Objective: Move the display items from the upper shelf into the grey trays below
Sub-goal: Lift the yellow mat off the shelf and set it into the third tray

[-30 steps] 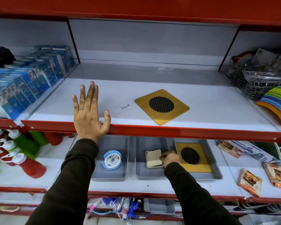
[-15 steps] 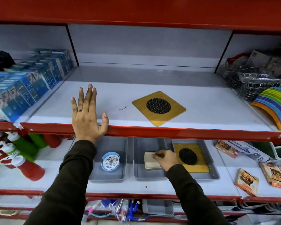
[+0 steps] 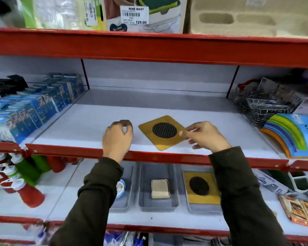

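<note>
A yellow square mat with a black mesh disc (image 3: 164, 132) lies flat on the white upper shelf (image 3: 75, 128). My right hand (image 3: 205, 136) pinches the mat's right corner between thumb and fingers. My left hand (image 3: 118, 137) hovers left of the mat with its fingertips pinched together; whether it holds anything is hidden. Below stand three grey trays. The left tray (image 3: 126, 204) holds a blue-and-white round item (image 3: 121, 189), the middle tray (image 3: 158, 204) a beige square box (image 3: 160, 189), and the right tray (image 3: 203, 209) a second yellow mat (image 3: 200, 188).
The red shelf lip (image 3: 167, 157) runs under both wrists. Blue boxes (image 3: 34, 107) fill the upper left, wire baskets (image 3: 261, 105) and a rainbow-coloured stack (image 3: 292, 134) the upper right. Red and green bottles (image 3: 25, 183) lie lower left, packets (image 3: 299, 210) lower right.
My right hand left the beige box in the middle tray and rose to the mat's corner. My left hand lifted off the shelf lip and closed into a pinch. The camera tilted up.
</note>
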{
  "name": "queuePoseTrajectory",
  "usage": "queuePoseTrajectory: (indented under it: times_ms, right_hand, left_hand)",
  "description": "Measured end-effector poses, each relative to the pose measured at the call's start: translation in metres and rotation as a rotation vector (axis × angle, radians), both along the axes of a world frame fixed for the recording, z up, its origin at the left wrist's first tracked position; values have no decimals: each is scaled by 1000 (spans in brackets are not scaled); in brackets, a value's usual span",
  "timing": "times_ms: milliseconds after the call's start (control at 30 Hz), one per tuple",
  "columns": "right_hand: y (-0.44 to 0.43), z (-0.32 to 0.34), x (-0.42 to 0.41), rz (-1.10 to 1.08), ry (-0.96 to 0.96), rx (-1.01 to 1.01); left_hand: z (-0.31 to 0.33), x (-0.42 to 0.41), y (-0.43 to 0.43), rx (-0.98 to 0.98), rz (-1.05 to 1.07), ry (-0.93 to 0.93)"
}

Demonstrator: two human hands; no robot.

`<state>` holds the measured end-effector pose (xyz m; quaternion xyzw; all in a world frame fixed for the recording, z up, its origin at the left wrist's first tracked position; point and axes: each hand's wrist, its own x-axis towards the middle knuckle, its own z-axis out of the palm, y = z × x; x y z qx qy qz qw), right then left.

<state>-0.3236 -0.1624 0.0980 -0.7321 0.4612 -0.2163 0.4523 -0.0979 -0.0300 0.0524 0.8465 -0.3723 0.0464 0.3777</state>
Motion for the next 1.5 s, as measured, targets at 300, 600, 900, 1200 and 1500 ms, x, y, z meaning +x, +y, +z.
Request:
queuePoseTrajectory:
  times_ms: [300, 600, 900, 1200, 1500]
  right_hand:
    - [-84, -31, 49, -133, 433, -197]
    - [-85, -43, 46, -156, 432, -162]
    - [-77, -27, 9, -123, 230, 62]
    - [12, 20, -83, -143, -227, 343]
    - [100, -23, -189, -85, -142, 472]
  left_hand:
    - [49, -58, -55, 130, -148, 940]
    - [42, -68, -64, 77, -63, 995]
    - [36, -57, -53, -150, 13, 960]
    - [65, -90, 25, -234, -254, 1134]
    - [23, -158, 107, -9, -378, 1253]
